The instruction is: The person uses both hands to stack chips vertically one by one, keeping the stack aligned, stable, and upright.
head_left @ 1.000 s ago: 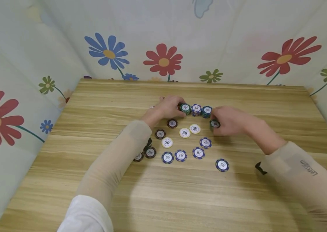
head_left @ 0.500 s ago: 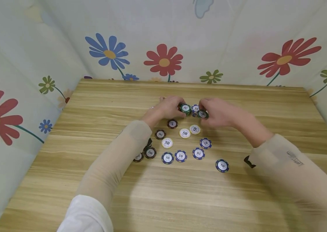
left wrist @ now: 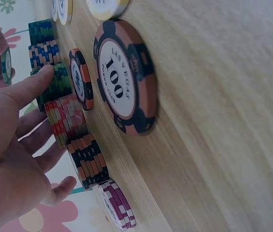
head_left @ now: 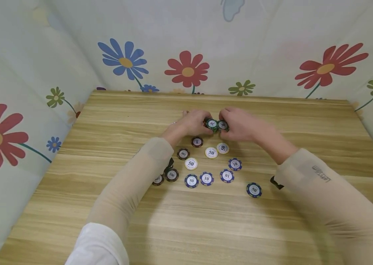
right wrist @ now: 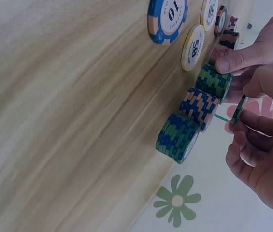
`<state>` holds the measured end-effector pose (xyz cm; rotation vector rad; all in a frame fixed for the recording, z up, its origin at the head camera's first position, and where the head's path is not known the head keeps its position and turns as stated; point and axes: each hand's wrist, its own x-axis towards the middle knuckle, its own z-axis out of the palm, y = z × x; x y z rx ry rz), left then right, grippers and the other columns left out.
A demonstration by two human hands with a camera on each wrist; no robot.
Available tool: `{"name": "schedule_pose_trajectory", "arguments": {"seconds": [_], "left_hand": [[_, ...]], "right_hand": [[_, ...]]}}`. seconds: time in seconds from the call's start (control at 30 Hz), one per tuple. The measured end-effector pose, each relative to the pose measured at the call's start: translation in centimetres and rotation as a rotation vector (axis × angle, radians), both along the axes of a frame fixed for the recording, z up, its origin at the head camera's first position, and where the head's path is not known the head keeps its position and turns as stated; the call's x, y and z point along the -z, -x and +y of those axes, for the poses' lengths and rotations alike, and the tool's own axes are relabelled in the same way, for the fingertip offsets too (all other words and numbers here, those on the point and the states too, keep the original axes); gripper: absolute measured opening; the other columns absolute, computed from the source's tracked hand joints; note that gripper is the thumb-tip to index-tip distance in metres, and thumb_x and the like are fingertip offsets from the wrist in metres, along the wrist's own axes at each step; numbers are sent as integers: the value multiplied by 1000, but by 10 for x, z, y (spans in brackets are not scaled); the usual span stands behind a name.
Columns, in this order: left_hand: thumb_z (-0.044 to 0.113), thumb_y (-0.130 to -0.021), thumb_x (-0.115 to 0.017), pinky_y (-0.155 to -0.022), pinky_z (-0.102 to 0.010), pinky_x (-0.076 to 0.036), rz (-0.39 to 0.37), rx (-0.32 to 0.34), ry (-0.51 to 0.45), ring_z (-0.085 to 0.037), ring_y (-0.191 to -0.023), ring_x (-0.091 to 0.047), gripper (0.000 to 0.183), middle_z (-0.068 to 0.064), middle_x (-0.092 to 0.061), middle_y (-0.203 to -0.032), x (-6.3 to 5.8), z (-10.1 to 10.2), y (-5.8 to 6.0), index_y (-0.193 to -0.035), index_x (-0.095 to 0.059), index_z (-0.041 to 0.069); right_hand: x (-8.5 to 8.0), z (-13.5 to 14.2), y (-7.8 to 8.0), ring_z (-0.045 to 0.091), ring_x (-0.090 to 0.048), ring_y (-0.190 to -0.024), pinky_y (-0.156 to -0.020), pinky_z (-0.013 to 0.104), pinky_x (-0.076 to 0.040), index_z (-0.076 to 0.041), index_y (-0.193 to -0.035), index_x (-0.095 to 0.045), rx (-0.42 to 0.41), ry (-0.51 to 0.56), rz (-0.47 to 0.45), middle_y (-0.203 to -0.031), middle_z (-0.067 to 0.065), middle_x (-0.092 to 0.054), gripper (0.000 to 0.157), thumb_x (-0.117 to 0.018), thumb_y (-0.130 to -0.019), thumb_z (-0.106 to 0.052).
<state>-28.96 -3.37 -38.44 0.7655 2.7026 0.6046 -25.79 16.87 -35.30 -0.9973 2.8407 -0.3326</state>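
Observation:
My left hand (head_left: pixel 193 122) steadies a stack of green poker chips (right wrist: pixel 214 81) at the back of the table, thumb in front and fingers behind. Between thumb and fingers my right hand (head_left: pixel 242 125) pinches one green poker chip (right wrist: pixel 239 110), raised above the row and close to that stack. Right of the green stack stand a blue-and-peach stack (right wrist: pixel 200 107) and a blue-and-green stack (right wrist: pixel 177 137); the right hand covers them in the head view. Left of it are a red stack (left wrist: pixel 66 118), a black-and-orange stack (left wrist: pixel 89 162) and a short purple-and-white stack (left wrist: pixel 119 205).
Several loose chips lie flat before the row: black 100 chips (head_left: pixel 171 175), white-and-yellow 50 chips (head_left: pixel 191 163), blue 10 chips (head_left: pixel 227 176) and a blue 50 chip (head_left: pixel 254 190). A flowered curtain (head_left: pixel 259 44) hangs behind the wooden table (head_left: pixel 206 228).
The right hand has carried the green chip leftward from the row's right end, past the blue stacks, to beside the green stack. The left hand has stayed in place.

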Motion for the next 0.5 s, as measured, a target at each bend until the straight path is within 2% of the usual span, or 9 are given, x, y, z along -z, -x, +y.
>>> {"name": "schedule_pose_trajectory", "arguments": {"seconds": [0.2,0.33,0.5], "left_hand": [[34,-93,-78,-103,-55,-20,5,0,12,-19,-105,-57,36,2,-68,-112,-1,1,0,-121,-67,13],[35,-93,-78,-105,-60,-19,22,-6,40,-19,-107,-56,38,2,-66,-114,0,0,0,-122,-67,14],[38,-93,-77,-104,-60,-21,37,-4,64,-21,-110,-53,41,0,-62,-116,0,0,0,-125,-66,16]], "right_hand": [[4,-4,3,25,-58,-84,-76,39,-52,2,-109,-62,14,9,17,-99,12,-61,35,-75,-83,-18],[5,-9,5,25,-59,-85,-76,40,-53,3,-111,-62,-2,-6,36,-101,14,-61,36,-74,-84,-18],[8,-14,7,26,-60,-88,-78,40,-54,4,-112,-63,-11,-28,54,-103,14,-62,38,-75,-84,-20]]}}
